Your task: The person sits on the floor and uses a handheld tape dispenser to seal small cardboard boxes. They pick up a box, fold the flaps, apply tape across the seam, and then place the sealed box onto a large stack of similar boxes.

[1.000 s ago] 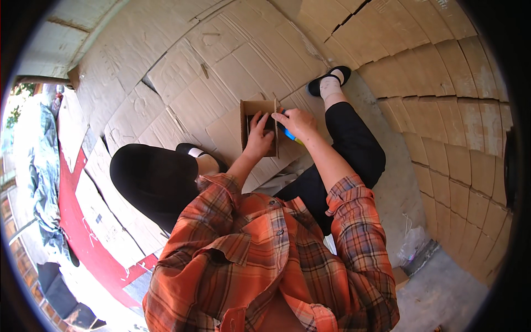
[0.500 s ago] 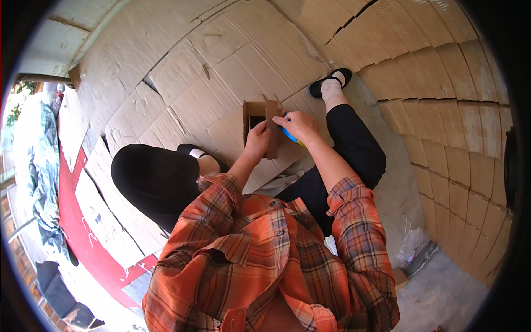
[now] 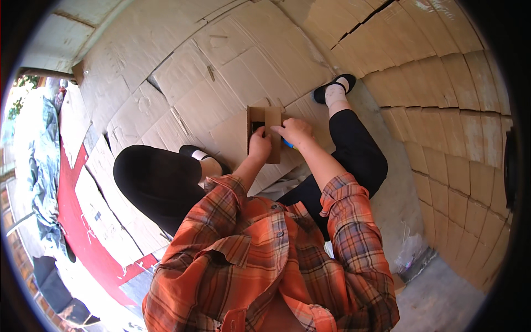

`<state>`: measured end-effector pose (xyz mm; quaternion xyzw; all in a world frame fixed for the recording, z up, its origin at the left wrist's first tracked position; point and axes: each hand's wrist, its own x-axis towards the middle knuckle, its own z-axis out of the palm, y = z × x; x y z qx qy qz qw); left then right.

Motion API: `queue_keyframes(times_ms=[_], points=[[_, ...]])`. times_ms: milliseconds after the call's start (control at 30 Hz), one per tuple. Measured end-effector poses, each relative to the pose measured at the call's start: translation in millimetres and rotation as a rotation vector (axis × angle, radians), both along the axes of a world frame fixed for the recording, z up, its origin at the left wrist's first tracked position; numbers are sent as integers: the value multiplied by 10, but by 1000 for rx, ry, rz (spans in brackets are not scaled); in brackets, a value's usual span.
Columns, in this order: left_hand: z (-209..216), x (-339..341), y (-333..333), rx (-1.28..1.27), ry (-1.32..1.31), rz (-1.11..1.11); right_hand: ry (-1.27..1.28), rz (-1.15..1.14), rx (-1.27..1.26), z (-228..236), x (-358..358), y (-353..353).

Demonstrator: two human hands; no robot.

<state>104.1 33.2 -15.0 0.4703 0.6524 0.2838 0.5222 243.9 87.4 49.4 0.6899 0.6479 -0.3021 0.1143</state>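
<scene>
A small cardboard box sits on the cardboard-covered floor, between the person's parted legs and well ahead of the torso. Its long axis runs near to far, almost straight away from the body, and its open mouth faces up, with a flap along the right side reaching partly over the opening. The left hand comes in from the near left, forearm slanting far and rightward, its fingers bent at the opening; I cannot tell whether they pinch anything. The right hand comes from the near right, forearm angled far and leftward, fingers curled round a mostly hidden blue-and-yellow tool, one digit stretched left onto the flap.
</scene>
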Motion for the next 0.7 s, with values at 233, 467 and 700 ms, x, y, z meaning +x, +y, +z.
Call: queue_keyframes(times_ms=[233, 467, 700], points=[[1029, -209, -116, 368, 248, -184, 62, -9, -78, -92, 93, 19], [334, -373, -183, 467, 125, -77, 60, 9, -26, 1, 19, -14], [385, -89, -197, 516, 204, -126, 129, 2, -2, -160, 183, -57]])
